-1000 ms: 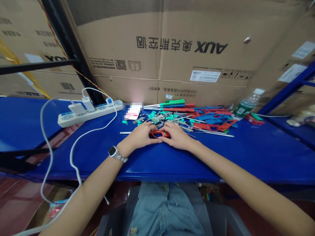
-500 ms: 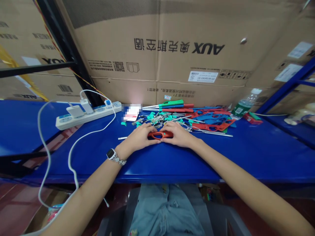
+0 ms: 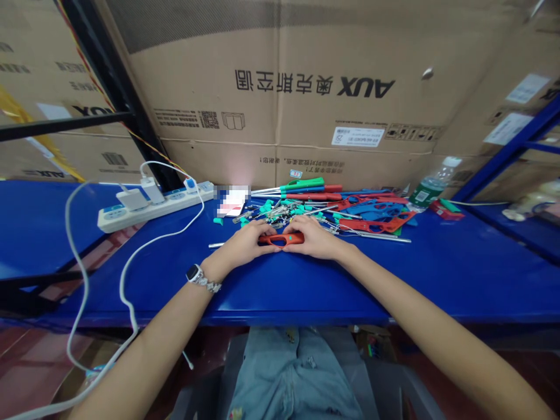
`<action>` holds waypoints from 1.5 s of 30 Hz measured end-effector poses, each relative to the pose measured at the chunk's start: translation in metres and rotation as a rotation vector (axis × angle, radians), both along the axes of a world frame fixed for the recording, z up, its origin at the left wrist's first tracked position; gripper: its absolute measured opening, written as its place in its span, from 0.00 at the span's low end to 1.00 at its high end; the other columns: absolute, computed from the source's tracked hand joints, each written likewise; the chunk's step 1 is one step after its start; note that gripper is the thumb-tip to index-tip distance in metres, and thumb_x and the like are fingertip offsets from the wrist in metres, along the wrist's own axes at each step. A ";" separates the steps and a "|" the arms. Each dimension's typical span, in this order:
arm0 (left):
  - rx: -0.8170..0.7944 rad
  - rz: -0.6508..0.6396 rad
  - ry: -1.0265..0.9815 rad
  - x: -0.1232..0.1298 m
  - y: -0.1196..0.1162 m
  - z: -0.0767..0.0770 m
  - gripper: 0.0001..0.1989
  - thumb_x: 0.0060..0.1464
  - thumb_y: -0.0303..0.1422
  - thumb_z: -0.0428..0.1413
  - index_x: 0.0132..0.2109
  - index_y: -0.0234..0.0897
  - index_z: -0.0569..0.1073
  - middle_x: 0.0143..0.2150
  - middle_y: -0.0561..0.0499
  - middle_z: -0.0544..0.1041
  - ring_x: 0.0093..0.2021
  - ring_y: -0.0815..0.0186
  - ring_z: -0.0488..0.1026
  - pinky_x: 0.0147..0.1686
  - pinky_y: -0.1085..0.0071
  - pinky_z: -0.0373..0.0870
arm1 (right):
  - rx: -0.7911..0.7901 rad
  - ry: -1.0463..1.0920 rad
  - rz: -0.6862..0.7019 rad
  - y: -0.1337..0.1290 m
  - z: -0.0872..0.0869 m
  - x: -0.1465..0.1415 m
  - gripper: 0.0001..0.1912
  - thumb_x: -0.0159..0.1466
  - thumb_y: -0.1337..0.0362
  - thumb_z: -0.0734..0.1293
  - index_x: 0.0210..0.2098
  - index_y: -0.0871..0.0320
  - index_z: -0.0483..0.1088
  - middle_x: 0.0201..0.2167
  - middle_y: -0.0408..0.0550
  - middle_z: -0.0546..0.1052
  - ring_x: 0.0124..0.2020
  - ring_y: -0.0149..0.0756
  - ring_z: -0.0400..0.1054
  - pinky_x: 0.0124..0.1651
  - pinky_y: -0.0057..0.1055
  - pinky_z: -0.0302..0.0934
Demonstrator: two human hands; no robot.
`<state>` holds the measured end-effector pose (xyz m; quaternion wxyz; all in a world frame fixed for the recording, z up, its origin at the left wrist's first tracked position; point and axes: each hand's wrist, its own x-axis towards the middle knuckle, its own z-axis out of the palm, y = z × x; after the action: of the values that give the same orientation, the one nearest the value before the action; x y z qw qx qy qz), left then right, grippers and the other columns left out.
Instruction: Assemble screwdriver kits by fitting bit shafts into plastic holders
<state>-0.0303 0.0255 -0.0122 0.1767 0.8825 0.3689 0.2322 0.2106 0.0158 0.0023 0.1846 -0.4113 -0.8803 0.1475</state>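
Observation:
A red plastic lighter handle (image 3: 286, 238) with an oval opening lies across the front of the parts pile, gripped at both ends. My left hand (image 3: 249, 242) pinches its left end between thumb and fingers. Its right end is in my right hand (image 3: 310, 236), whose thumb rests along the lower edge. Beyond the fingers lie small metal and green parts (image 3: 301, 209). A metal tube (image 3: 216, 245) pokes out left of my left hand. Red handle shells (image 3: 385, 224) and blue handle shells (image 3: 374, 209) are heaped to the right.
A white power strip (image 3: 155, 207) with plugs and cables sits at the left of the blue table (image 3: 306, 291). Near the back stands a phone-like card (image 3: 234, 201). At the right are a bottle (image 3: 431, 186) and a small red box (image 3: 447, 210). Large cartons (image 3: 280, 46) rise behind.
The camera view has shifted slightly. Both hands still grip the red handle in nearly the same spot, with only slight finger movement.

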 end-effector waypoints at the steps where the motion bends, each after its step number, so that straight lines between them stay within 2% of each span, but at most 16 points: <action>1: -0.002 0.003 -0.002 0.000 0.000 0.000 0.14 0.57 0.43 0.67 0.43 0.39 0.77 0.40 0.48 0.78 0.44 0.56 0.74 0.42 0.62 0.70 | -0.008 0.012 -0.005 0.000 0.000 0.000 0.13 0.63 0.60 0.77 0.44 0.56 0.76 0.45 0.50 0.76 0.51 0.46 0.68 0.58 0.45 0.57; 5: 0.002 0.023 -0.007 0.000 0.000 -0.001 0.14 0.56 0.42 0.68 0.43 0.38 0.77 0.41 0.48 0.79 0.44 0.56 0.75 0.42 0.62 0.70 | -0.005 0.054 -0.007 0.001 -0.002 0.001 0.14 0.61 0.60 0.78 0.43 0.56 0.74 0.46 0.49 0.78 0.49 0.45 0.69 0.57 0.44 0.56; 9: 0.007 0.024 -0.012 0.000 -0.001 -0.001 0.16 0.56 0.42 0.67 0.46 0.39 0.77 0.43 0.47 0.80 0.44 0.57 0.76 0.44 0.61 0.71 | 0.074 0.096 0.040 0.001 -0.001 0.006 0.14 0.62 0.59 0.78 0.44 0.56 0.76 0.45 0.50 0.80 0.50 0.45 0.70 0.56 0.44 0.58; 12: -0.030 0.041 -0.026 0.001 -0.002 0.000 0.20 0.56 0.44 0.67 0.51 0.38 0.77 0.47 0.45 0.81 0.45 0.56 0.77 0.45 0.60 0.72 | 0.129 0.154 0.066 0.003 0.000 0.011 0.08 0.64 0.62 0.77 0.41 0.55 0.78 0.40 0.49 0.81 0.45 0.43 0.71 0.51 0.41 0.61; 16: -0.074 0.061 -0.032 0.002 -0.003 0.000 0.24 0.56 0.45 0.67 0.53 0.37 0.76 0.48 0.43 0.81 0.45 0.55 0.78 0.45 0.60 0.73 | 0.031 0.282 0.009 0.004 0.000 0.013 0.04 0.65 0.63 0.74 0.39 0.55 0.79 0.33 0.46 0.81 0.34 0.37 0.71 0.41 0.36 0.64; 20: -0.102 0.084 -0.065 0.002 -0.004 -0.002 0.26 0.56 0.45 0.67 0.57 0.38 0.73 0.47 0.44 0.80 0.44 0.54 0.78 0.43 0.60 0.74 | -0.090 0.444 -0.024 0.003 0.005 0.017 0.09 0.65 0.58 0.72 0.40 0.56 0.80 0.33 0.46 0.81 0.33 0.36 0.72 0.38 0.35 0.65; 22: -0.105 0.089 -0.067 0.001 -0.004 -0.003 0.27 0.56 0.44 0.66 0.58 0.38 0.72 0.45 0.45 0.80 0.44 0.55 0.78 0.42 0.59 0.74 | -0.075 0.508 -0.053 0.004 0.010 0.023 0.11 0.65 0.56 0.72 0.40 0.56 0.80 0.33 0.47 0.81 0.33 0.37 0.72 0.38 0.36 0.65; 24: -0.098 0.085 -0.054 0.001 -0.003 -0.003 0.27 0.56 0.44 0.66 0.58 0.38 0.72 0.45 0.45 0.79 0.45 0.55 0.78 0.43 0.59 0.74 | 0.016 0.530 -0.083 0.006 0.013 0.032 0.10 0.65 0.56 0.72 0.40 0.56 0.80 0.33 0.48 0.81 0.33 0.38 0.73 0.39 0.37 0.66; 26: -0.092 0.084 -0.042 0.001 -0.003 -0.001 0.26 0.56 0.46 0.66 0.57 0.38 0.73 0.45 0.45 0.79 0.45 0.55 0.77 0.44 0.59 0.73 | 0.166 0.444 -0.082 0.008 0.012 0.042 0.07 0.67 0.60 0.71 0.39 0.56 0.80 0.35 0.49 0.81 0.36 0.39 0.73 0.42 0.39 0.66; 28: -0.086 0.080 -0.026 0.002 -0.003 0.000 0.26 0.56 0.48 0.66 0.55 0.38 0.74 0.45 0.45 0.79 0.45 0.55 0.77 0.43 0.59 0.73 | 0.271 0.272 -0.032 0.009 0.007 0.049 0.05 0.68 0.65 0.69 0.38 0.55 0.79 0.37 0.50 0.81 0.40 0.41 0.73 0.47 0.41 0.65; 31: -0.068 0.071 -0.003 0.001 -0.004 0.000 0.26 0.56 0.49 0.65 0.54 0.38 0.75 0.44 0.46 0.79 0.45 0.55 0.76 0.43 0.60 0.72 | 0.306 0.063 0.035 0.009 -0.003 0.054 0.07 0.69 0.67 0.68 0.38 0.54 0.79 0.39 0.51 0.81 0.43 0.43 0.73 0.50 0.43 0.63; 35: -0.032 0.078 -0.038 0.001 -0.004 0.001 0.26 0.55 0.52 0.65 0.52 0.39 0.76 0.44 0.45 0.79 0.44 0.57 0.76 0.42 0.61 0.73 | 0.300 0.004 0.028 0.008 -0.003 0.053 0.07 0.69 0.64 0.67 0.39 0.55 0.79 0.39 0.52 0.81 0.44 0.44 0.73 0.51 0.43 0.62; 38: 0.045 0.110 -0.099 0.004 0.002 0.009 0.21 0.61 0.52 0.60 0.48 0.38 0.77 0.43 0.45 0.80 0.44 0.57 0.76 0.43 0.60 0.73 | 0.297 0.054 -0.051 0.018 0.006 0.049 0.09 0.69 0.65 0.66 0.37 0.56 0.79 0.38 0.52 0.81 0.42 0.44 0.73 0.49 0.41 0.63; 41: 0.132 0.097 -0.099 0.012 0.016 0.022 0.14 0.66 0.44 0.55 0.42 0.38 0.78 0.40 0.46 0.81 0.41 0.58 0.76 0.43 0.60 0.72 | 0.248 0.033 -0.258 0.041 0.017 0.039 0.08 0.66 0.65 0.67 0.35 0.57 0.79 0.38 0.55 0.82 0.40 0.45 0.74 0.46 0.41 0.64; 43: 0.183 0.100 -0.088 0.019 0.024 0.028 0.12 0.65 0.40 0.55 0.40 0.39 0.78 0.37 0.47 0.81 0.40 0.59 0.76 0.42 0.60 0.72 | 0.174 -0.059 -0.412 0.059 0.022 0.030 0.07 0.64 0.64 0.69 0.32 0.57 0.80 0.35 0.57 0.83 0.39 0.48 0.75 0.47 0.46 0.64; 45: 0.204 0.125 -0.106 0.023 0.028 0.029 0.12 0.65 0.40 0.55 0.39 0.39 0.78 0.37 0.46 0.81 0.39 0.59 0.76 0.42 0.61 0.72 | 0.096 -0.169 -0.494 0.074 0.025 0.020 0.07 0.61 0.65 0.71 0.27 0.56 0.79 0.31 0.56 0.82 0.39 0.50 0.75 0.52 0.53 0.62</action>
<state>-0.0075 0.0539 0.0164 0.0905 0.8577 0.3878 0.3254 0.2309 0.0898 0.0277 0.1601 -0.6153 -0.7715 0.0214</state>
